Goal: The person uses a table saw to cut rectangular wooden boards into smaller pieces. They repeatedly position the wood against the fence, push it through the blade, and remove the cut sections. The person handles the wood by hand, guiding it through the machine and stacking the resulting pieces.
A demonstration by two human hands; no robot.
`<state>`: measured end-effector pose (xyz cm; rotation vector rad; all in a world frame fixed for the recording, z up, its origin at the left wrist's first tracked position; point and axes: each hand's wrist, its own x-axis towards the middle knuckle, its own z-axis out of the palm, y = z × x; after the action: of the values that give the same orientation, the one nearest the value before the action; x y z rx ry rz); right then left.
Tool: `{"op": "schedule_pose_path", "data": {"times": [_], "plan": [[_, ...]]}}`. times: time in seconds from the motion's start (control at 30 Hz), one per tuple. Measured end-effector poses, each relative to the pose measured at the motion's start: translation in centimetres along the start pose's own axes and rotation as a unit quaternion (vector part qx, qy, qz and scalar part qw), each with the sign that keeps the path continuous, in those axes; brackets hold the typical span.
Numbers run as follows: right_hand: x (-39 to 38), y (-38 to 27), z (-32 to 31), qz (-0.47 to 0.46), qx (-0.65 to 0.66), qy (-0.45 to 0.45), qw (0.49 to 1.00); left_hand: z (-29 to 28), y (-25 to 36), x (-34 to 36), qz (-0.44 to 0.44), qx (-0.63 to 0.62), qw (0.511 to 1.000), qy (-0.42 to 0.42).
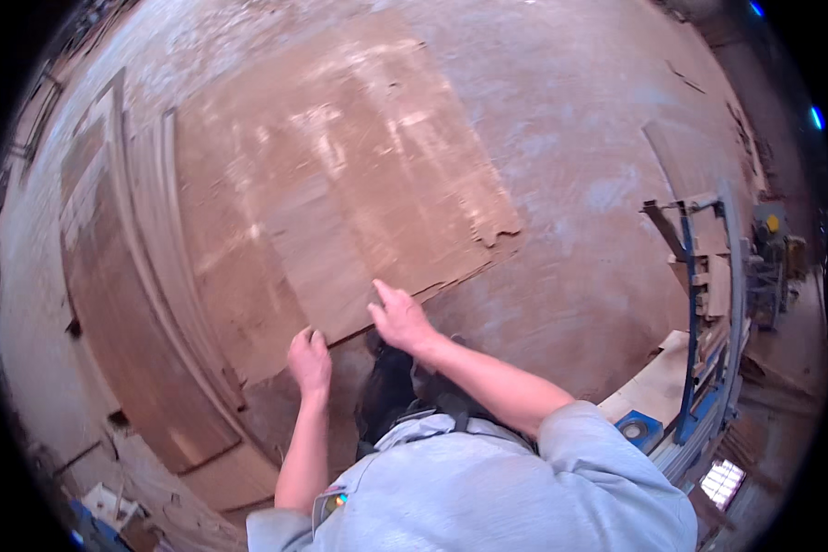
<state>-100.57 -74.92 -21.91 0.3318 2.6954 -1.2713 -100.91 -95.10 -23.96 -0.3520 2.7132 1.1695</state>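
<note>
A narrow, pale brown wood sheet [317, 244] lies in front of me on top of a larger, worn brown board [423, 166]. My left hand [310, 361] is closed at the narrow sheet's near left corner, its thumb on the upper side. At the near right corner is my right hand [401, 317], fingers closed on the edge and the index finger reaching forward along the side. The undersides of both grips are hidden.
Long wood strips [177, 202] and a dark brown panel [143, 322] lie on the left. The larger board's right corner is ragged. On the right stands a blue metal rack [688, 304] with wood pieces, beside a pale board [658, 382]. Concrete floor [561, 120] surrounds the board.
</note>
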Motion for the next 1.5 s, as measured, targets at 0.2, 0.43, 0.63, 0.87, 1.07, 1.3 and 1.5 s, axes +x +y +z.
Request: {"op": "schedule_pose_path", "data": {"times": [0.2,0.43,0.63,0.87,1.07,1.3,1.5], "plan": [[0.9,0.3,0.2,-0.04,0.002,-0.009,0.999,-0.3,-0.6,1.3,-0.059,-0.008,0.997,-0.052],[10.3,-0.3,2.2,-0.116,-0.007,0.048,0.992,0.2,1.5,10.5,0.0,-0.033,0.999,0.0],[12.0,-0.1,2.7,-0.124,-0.019,0.08,0.989,1.2,1.9,12.2,-0.047,-0.037,0.998,0.013],[11.2,-1.1,1.8,-0.105,-0.037,0.056,0.992,1.4,1.4,12.3,-0.068,-0.123,0.99,-0.001],[11.1,-1.5,1.8,-0.091,-0.054,0.039,0.994,1.1,0.9,12.6,-0.078,-0.131,0.988,-0.019],[11.3,-0.9,2.4,-0.148,-0.122,0.09,0.977,0.2,2.0,12.7,-0.008,0.031,0.999,0.001],[12.2,-0.9,4.3,-0.114,-0.138,0.044,0.983,-0.6,1.6,13.9,-0.005,0.086,0.994,-0.065]]}}
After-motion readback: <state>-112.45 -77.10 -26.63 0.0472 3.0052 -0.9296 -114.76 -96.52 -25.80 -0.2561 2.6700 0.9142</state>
